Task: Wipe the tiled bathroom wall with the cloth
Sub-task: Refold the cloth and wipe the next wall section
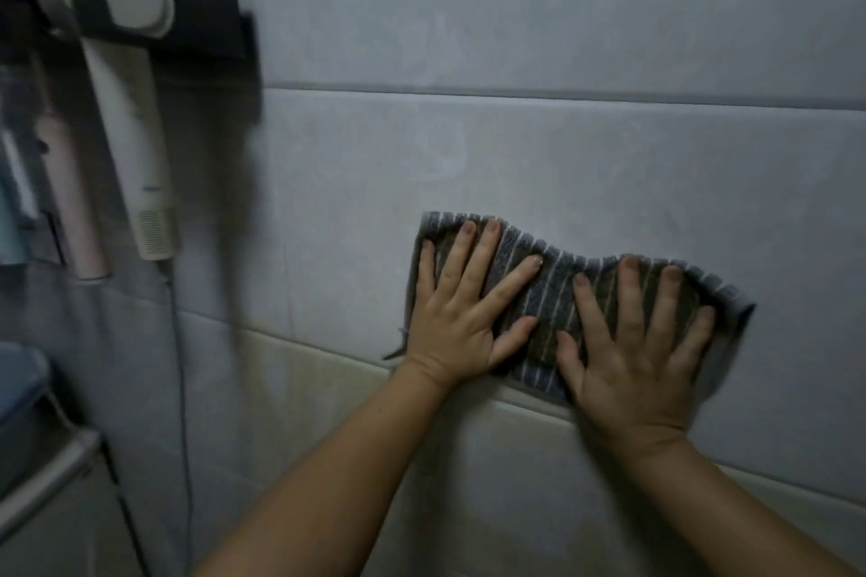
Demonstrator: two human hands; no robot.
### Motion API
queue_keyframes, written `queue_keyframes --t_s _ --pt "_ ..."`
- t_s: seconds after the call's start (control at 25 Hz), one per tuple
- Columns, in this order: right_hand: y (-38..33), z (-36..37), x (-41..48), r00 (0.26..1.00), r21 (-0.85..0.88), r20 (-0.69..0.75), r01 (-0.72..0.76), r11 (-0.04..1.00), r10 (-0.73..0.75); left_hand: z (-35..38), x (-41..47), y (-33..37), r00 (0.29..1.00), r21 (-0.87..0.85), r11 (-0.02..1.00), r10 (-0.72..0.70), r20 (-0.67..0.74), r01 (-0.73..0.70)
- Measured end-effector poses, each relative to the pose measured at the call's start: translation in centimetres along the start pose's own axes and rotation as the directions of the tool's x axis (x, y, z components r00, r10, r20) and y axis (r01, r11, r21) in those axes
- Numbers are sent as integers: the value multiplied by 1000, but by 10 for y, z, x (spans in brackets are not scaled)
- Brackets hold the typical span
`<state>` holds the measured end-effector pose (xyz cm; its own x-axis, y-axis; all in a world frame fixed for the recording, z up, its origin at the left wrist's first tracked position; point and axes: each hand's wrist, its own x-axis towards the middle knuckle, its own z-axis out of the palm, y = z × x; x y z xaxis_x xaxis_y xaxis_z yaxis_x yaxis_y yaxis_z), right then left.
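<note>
A striped grey and brown cloth point(557, 290) lies flat against the pale tiled wall point(515, 155). My left hand point(464, 314) presses on the cloth's left part with its fingers spread. On the cloth's right part, my right hand point(637, 342) lies flat with its fingers apart. Both palms hold the cloth against the wall, just above a horizontal grout line point(328, 351). Faint smear marks show on the tile above the cloth.
A white hair dryer point(136, 145) hangs in a dark wall holder point(206, 23) at the upper left, with its cord point(180, 365) running down. Pale toothbrush handles point(75, 211) hang further left. A blue-topped item on a metal shelf point(47, 469) sits at the lower left.
</note>
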<state>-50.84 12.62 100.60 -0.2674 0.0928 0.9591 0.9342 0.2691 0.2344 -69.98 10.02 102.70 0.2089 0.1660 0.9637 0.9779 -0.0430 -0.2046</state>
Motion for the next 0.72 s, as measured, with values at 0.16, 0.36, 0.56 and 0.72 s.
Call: queue_keyframes --t_s 0.16,0.36,0.56,0.72 --pt "-62 9 30 1000 44 3 -3 999 2 -6 -7 -66 1000 41 999 -11 10 10" --pt "-128 21 54 1000 89 -4 19 996 -19 -13 -20 -136 998 75 996 -51 36 48" --pt "-188 28 69 996 140 -5 84 987 -84 -17 -43 -197 995 64 994 -96 40 93" --pt "-225 34 69 989 198 -5 147 969 -149 -18 -70 -230 992 21 993 -120 26 119"
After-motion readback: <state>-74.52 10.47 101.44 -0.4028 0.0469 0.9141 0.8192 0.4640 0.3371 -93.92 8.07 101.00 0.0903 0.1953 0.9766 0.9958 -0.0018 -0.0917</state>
